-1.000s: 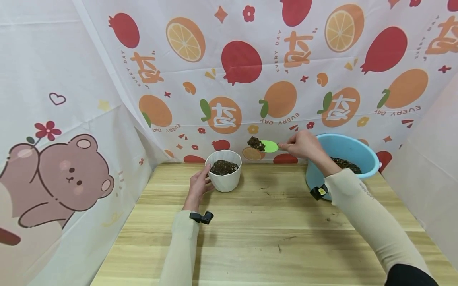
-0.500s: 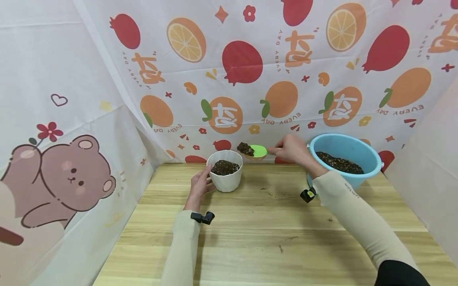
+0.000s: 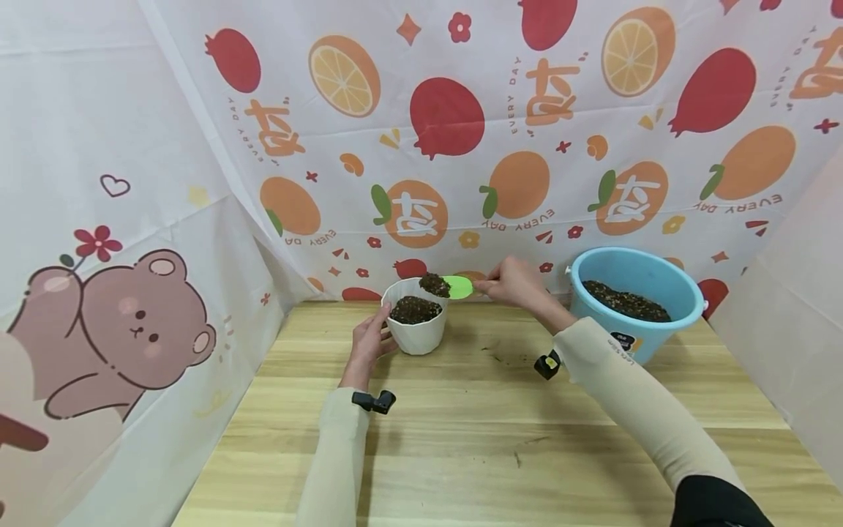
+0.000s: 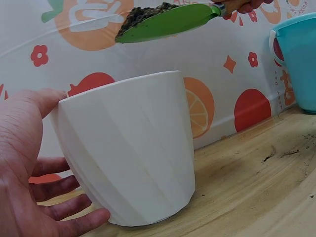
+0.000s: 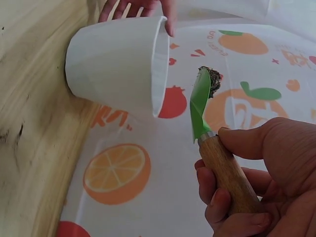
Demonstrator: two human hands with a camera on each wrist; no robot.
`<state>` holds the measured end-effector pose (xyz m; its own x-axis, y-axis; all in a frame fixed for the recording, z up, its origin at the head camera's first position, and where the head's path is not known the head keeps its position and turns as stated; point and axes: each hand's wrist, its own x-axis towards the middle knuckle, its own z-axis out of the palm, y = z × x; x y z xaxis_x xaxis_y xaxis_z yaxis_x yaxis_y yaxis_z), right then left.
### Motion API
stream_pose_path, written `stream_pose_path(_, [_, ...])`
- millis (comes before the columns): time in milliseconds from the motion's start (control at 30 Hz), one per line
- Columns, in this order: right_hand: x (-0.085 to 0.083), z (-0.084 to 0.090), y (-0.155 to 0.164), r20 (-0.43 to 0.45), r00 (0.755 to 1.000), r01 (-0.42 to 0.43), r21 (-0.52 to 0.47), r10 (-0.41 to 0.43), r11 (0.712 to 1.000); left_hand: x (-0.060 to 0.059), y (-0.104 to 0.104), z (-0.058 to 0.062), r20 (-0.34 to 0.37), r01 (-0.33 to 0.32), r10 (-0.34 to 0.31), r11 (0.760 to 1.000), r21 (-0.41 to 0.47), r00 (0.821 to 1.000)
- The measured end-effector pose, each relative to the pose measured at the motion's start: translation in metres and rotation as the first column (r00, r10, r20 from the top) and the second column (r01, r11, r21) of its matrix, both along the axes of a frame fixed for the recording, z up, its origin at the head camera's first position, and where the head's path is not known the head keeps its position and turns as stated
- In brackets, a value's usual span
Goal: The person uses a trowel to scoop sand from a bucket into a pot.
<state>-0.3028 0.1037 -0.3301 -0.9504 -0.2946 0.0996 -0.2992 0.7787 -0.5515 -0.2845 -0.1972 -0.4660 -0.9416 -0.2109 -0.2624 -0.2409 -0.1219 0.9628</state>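
Grip: right hand (image 3: 520, 285) grasps the wooden handle (image 5: 227, 173) of the trowel (image 3: 459, 287), fingers wrapped around it, thumb laid along it toward the metal ferrule (image 5: 206, 137); left hand (image 3: 369, 342) holds the white pot (image 3: 418, 338), thumb at the rim, fingers spread around the side wall.
Backdrop: white cloth (image 3: 474, 172) with fruit prints, hanging behind the table (image 3: 461, 454); a bear print (image 3: 132, 337) shows on the left panel.
Table surface: wood-grained; supports the pot and the blue bucket (image 3: 681, 307).
Right arm: beige sleeve (image 3: 645, 395), black section (image 3: 714, 501) near the lower edge of the head view; forearm slants forward and to the left, hand raised above the table.
Left arm: beige sleeve (image 3: 336, 454); forearm reaches nearly straight forward to the pot's left side.
Bucket: upright at the right rear of the table; contains dark soil (image 3: 626, 301).
Pot: upright on the table, left of the bucket and well apart from it; contains dark soil (image 3: 413, 310).
Trowel: green blade points left, above the pot's rim; the left wrist view shows a gap between blade and rim.
Wrist devices: black, one at each wrist (image 3: 373, 402) (image 3: 546, 364).
Blade load: dark soil clump (image 3: 435, 285), heaped toward the tip.
Crumbs: dark specks (image 3: 494, 356) on the table, between pot and bucket.
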Motion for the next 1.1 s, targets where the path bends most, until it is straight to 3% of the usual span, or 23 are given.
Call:
stream_pose_path(267, [-0.001,-0.01,-0.016,-0.038,0.999,0.027,0.029,-0.026,0.999,0.0,-0.001,-0.002,-0.011,-0.001,0.001,1.0,0.007,1.0])
stream_pose_path(767, [-0.003,-0.023,-0.036,-0.014,1.0,0.001,0.056,0.0,0.998,0.001,0.0,-0.002,-0.015,0.0,0.0,1.0,0.009,1.0])
stream_pose_path(1100, [-0.006,-0.033,-0.044,-0.023,1.0,-0.015,0.021,0.015,1.0,0.002,0.001,-0.002,-0.013,0.002,-0.002,1.0,0.009,1.0])
